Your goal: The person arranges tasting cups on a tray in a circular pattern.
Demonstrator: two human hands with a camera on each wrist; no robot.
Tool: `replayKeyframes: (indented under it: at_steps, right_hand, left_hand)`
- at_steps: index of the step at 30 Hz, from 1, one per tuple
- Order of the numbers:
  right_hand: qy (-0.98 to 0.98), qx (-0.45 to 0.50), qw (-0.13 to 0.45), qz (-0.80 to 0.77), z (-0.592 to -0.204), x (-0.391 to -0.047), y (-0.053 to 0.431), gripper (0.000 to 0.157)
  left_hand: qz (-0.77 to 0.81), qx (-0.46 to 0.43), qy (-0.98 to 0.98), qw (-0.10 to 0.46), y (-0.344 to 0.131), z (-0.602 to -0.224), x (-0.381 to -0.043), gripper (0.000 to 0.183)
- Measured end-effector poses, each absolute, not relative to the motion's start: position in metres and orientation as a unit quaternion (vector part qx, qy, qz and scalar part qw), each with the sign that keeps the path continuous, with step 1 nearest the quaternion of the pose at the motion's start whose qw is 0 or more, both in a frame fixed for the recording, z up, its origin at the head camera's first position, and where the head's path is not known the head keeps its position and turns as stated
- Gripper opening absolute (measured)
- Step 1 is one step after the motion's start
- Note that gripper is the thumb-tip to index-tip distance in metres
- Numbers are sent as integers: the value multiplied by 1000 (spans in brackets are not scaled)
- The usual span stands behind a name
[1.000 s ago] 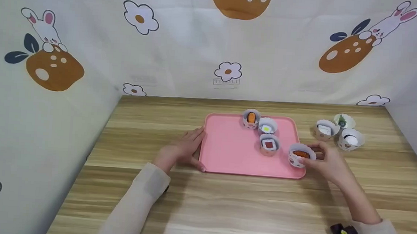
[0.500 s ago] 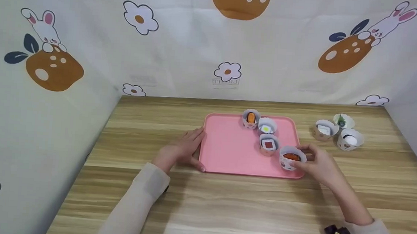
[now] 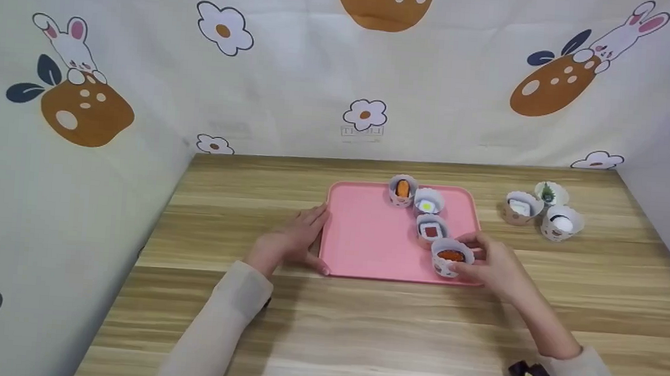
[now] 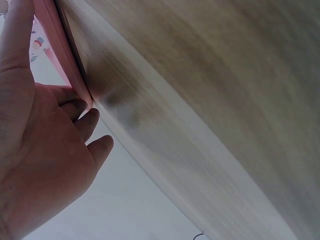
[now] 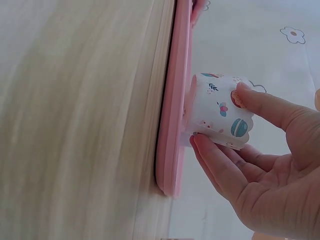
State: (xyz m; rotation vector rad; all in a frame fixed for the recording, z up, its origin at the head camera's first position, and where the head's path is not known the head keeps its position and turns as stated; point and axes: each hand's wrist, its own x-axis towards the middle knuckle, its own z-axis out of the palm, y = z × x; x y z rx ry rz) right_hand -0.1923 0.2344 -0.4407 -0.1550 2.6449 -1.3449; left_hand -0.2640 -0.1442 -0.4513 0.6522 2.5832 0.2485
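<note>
Between thumb and fingers my right hand (image 3: 494, 267) pinches a patterned paper baking cup (image 5: 220, 111) with an orange-topped sushi piece (image 3: 451, 256) in it. That cup is at the front right of the pink tray (image 3: 367, 237), close over its surface. Along the tray's left edge rests my left hand (image 3: 296, 238), thumb at the front corner and fingers laid against the rim. Three more cups stand in a slanting row on the tray: one with a red-centred sushi roll (image 3: 431, 232), one with a yellow-centred roll (image 3: 427, 205), one with an orange-topped piece (image 3: 403, 188).
Right of the tray, three paper cups cluster on the wooden table (image 3: 359, 343): one with a white block (image 3: 519, 207), one with a green leaf (image 3: 548, 194), one with a white ball (image 3: 561, 223). Small dark pieces, one with a yellow centre (image 3: 529, 375), lie by the right sleeve.
My right hand has carried its cup leftward and slightly forward over the tray, from the right edge to just in front of the red-centred roll's cup. The left hand stays put.
</note>
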Motion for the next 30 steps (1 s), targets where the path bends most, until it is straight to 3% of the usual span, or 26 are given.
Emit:
replayKeyframes:
  at_steps: [16,30]
  right_hand:
    - [894,-59,93,-434,-447,-195,205,46]
    - [903,-72,89,-414,-451,-192,194,53]
  left_hand:
    - [86,230,939,242,-144,-454,-267,130]
    - [105,221,940,239,-144,-452,-264,129]
